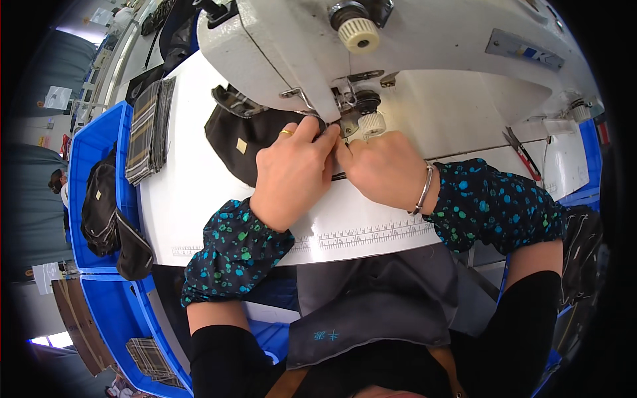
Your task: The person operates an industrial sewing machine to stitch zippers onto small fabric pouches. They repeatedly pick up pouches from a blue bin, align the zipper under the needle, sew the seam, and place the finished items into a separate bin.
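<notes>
A dark fabric piece [225, 132] with a small pale label lies on the white sewing table, left of the needle of a white sewing machine [285, 46]. Its edge runs under my fingers towards the needle area. My left hand [295, 169], with a ring on one finger, is closed on the fabric just beside the needle, fingertips bent down. Close against it, my right hand [385, 169] pinches the fabric edge from the other side, thumb and forefinger together. The fingers hide the exact grip and the stitching point.
Stacked plaid cloth pieces [149, 129] lie at the table's left edge. Beside them stands a blue bin [99, 132] holding dark fabric pieces [103, 199]; a second blue bin [113, 312] sits nearer. Red-handled scissors [523, 154] rest at the right. A printed ruler strip [358, 237] follows the front edge.
</notes>
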A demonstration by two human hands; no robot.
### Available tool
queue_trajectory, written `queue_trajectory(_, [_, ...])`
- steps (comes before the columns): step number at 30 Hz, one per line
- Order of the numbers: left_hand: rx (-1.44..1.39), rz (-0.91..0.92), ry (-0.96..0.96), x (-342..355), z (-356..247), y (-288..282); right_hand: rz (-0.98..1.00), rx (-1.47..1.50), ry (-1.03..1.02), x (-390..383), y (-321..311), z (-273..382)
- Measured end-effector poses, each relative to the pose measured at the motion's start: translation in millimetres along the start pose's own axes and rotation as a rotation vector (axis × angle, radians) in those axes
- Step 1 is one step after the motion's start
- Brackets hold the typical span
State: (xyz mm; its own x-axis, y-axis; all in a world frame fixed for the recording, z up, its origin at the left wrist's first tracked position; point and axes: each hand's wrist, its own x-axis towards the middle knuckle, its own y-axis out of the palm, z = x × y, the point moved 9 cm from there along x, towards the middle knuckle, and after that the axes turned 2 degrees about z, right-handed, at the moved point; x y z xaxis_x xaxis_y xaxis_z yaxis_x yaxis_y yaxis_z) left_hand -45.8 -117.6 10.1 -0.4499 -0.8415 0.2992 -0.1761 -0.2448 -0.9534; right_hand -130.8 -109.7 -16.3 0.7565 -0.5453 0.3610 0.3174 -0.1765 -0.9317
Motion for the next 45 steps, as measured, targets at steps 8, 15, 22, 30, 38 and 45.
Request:
queue_trajectory(8, [-0.001, 0.071, -0.057, 5.1, -5.9, -0.5, -0.007, -0.002, 0.025, 2.0, 0.2, -6.1])
queue_trajectory(15, [-0.088, 0.141, -0.057, 1.7, -1.8, -10.7, -0.007, -0.042, 0.017, -0.3, -4.4, -4.2])
queue_trajectory(22, [-0.366, 0.175, -0.093, -4.2, 20.3, -13.3, -0.305, -0.11, -0.178, -7.3, -33.4, 27.6])
queue_trajectory(30, [-0.146, 0.29, -0.085, -9.9, 3.2, -12.6, -0.145, -0.035, -0.283, -11.6, -9.3, 42.3])
queue_trajectory(38, [-0.257, 0.215, -0.054, -6.1, -0.1, -9.4, -0.164, 0.038, -0.287, -13.8, -13.8, 41.6])
queue_trajectory(45, [-0.381, 0.273, -0.087, -2.7, -1.8, -2.2, -0.149, 0.093, -0.278, -14.1, -11.4, 40.2])
